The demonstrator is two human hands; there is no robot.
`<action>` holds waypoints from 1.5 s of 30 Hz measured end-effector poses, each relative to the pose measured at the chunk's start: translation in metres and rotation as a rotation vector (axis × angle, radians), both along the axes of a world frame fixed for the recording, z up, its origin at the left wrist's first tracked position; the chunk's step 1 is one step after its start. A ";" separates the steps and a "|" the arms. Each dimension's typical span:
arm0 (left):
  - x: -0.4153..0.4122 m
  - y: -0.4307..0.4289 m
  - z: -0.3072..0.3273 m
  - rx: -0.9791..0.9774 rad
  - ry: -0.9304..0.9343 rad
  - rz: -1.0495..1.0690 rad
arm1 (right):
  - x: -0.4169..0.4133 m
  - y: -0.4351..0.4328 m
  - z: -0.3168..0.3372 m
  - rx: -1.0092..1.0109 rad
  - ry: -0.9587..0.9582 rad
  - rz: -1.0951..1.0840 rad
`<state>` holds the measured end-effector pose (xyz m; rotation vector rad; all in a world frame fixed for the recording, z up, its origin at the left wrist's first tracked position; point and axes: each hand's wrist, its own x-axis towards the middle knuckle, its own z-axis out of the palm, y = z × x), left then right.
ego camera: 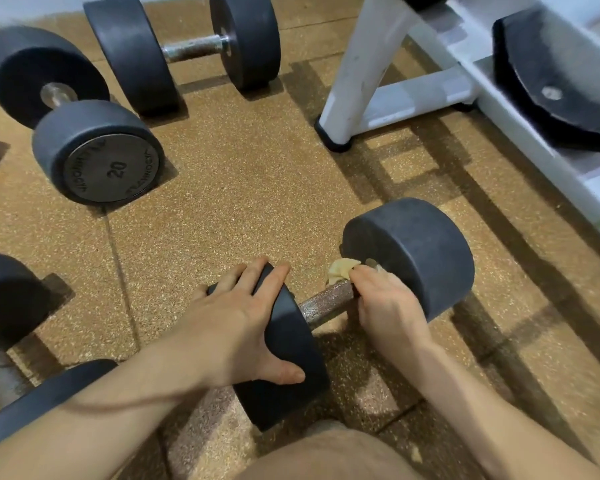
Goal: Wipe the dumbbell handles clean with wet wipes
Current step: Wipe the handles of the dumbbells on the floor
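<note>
Speckled brown rubber floor [239, 168] lies under everything, and on it, near us and right of centre, rests the dumbbell [413, 251] we are cleaning. Our right hand [385, 303] is curled round the far-right end of its handle [326, 301], pinching a crumpled, yellowish wet wipe [340, 270] against the metal just beside the far head. Our left hand [243, 327] lies spread over the near head [291, 358], fingers fairly straight, thumb on its rim, pressing down. The bare handle between our hands looks rough and speckled, so we judge most of the wiping is left. To do it well we should lean on that head so nothing rolls, wrap the wipe fully round the bar, and twist while sliding toward us. Further out, a dumbbell marked 20 [97, 154] and a far dumbbell [187, 50] wait at the left; a white rack [361, 64] stands far right.
</note>
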<state>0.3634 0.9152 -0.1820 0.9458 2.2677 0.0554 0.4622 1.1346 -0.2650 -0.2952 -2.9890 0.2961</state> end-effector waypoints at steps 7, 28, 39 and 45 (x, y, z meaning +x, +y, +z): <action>-0.018 0.001 -0.004 -0.033 -0.058 -0.013 | -0.034 0.005 0.034 0.687 -0.462 0.380; -0.049 -0.007 -0.015 0.066 -0.139 0.003 | -0.048 0.019 0.059 0.828 -0.517 0.562; -0.069 -0.012 -0.010 0.172 -0.103 0.042 | -0.041 0.001 0.035 0.540 -0.349 0.148; -0.059 -0.011 0.007 0.180 0.079 -0.039 | -0.052 -0.023 0.011 -0.117 -0.095 -0.257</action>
